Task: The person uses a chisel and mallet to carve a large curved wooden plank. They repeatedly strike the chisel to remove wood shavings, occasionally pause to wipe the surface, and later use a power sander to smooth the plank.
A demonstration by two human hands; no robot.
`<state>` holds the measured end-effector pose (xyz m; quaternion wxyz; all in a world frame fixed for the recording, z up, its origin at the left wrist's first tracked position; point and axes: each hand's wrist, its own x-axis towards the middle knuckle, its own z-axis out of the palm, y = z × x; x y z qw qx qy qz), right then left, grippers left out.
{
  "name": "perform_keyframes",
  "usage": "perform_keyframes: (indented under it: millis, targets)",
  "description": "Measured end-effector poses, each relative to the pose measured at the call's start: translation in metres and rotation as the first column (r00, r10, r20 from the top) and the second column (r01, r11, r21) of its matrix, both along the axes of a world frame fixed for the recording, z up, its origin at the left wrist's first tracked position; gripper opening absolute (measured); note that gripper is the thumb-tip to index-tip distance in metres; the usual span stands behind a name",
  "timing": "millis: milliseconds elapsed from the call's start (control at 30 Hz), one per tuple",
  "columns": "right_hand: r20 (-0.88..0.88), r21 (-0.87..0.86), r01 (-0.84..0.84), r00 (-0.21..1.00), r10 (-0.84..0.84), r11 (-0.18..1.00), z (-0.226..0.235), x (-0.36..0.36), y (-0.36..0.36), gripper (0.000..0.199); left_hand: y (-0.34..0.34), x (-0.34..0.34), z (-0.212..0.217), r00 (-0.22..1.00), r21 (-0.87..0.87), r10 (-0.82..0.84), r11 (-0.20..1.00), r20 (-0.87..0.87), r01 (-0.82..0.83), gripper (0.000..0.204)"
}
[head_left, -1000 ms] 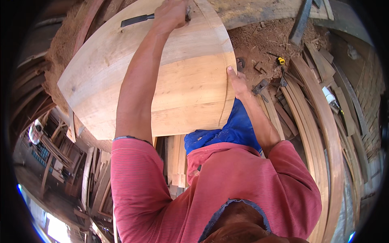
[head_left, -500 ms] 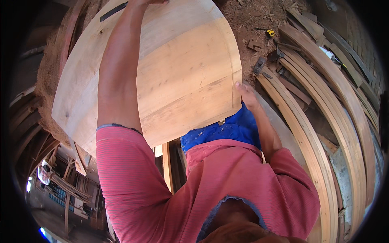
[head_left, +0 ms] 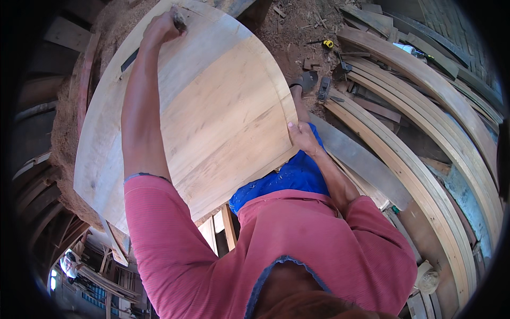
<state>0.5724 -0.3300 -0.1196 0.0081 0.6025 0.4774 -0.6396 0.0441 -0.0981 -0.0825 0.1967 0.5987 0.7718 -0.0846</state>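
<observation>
A large pale wooden panel (head_left: 228, 101) with a curved edge lies tilted in front of me, made of boards joined side by side. My left hand (head_left: 160, 27) is at its far end, with fingers closed round a small greyish, crumpled-looking lump (head_left: 179, 20) whose kind I cannot make out. On the near right side my right hand (head_left: 304, 137) grips the panel's edge, thumb on top and the other fingers mostly hidden. A dark flat strip (head_left: 129, 60) shows on the panel beside my left forearm.
To the right lie a hand plane (head_left: 323, 89), a yellow tape measure (head_left: 328, 44) and long curved-looking wooden beams (head_left: 393, 154). My foot (head_left: 305, 81) rests beyond the panel's right edge. Sawdust (head_left: 66, 133) is heaped at the left; another person (head_left: 69, 264) is at the far lower left.
My left hand, mostly cut off at the top edge before, now shows fully with the lump. The view has shifted, and the panel's right edge and my right hand sit farther left in it.
</observation>
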Motion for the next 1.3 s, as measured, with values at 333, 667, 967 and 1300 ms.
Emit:
perform_keyframes:
  millis: [333,667,967,1300]
  targets:
    - [-0.219,-0.785,0.292,0.694,-0.686,0.546,-0.045,0.031,0.077,0.046,-0.001,-0.009,0.007,0.992,-0.192,0.101,0.978,0.073,-0.086,0.084]
    - [0.370,-0.528,0.572,0.820,-0.436,0.628,-0.237,0.078,0.049,0.020,0.007,0.005,0.017,0.979,-0.267,0.160,0.956,0.123,-0.123,0.045]
    - [-0.279,-0.529,0.323,0.807,-0.520,0.785,-0.101,-0.004,0.102,0.043,0.007,-0.015,0.002,1.000,-0.237,-0.003,0.971,0.030,0.011,0.056]
    - [-0.060,0.330,0.102,0.994,-0.087,0.939,0.002,-0.038,0.021,0.045,-0.014,-0.003,0.010,0.990,0.100,0.074,0.991,0.116,-0.086,0.025]
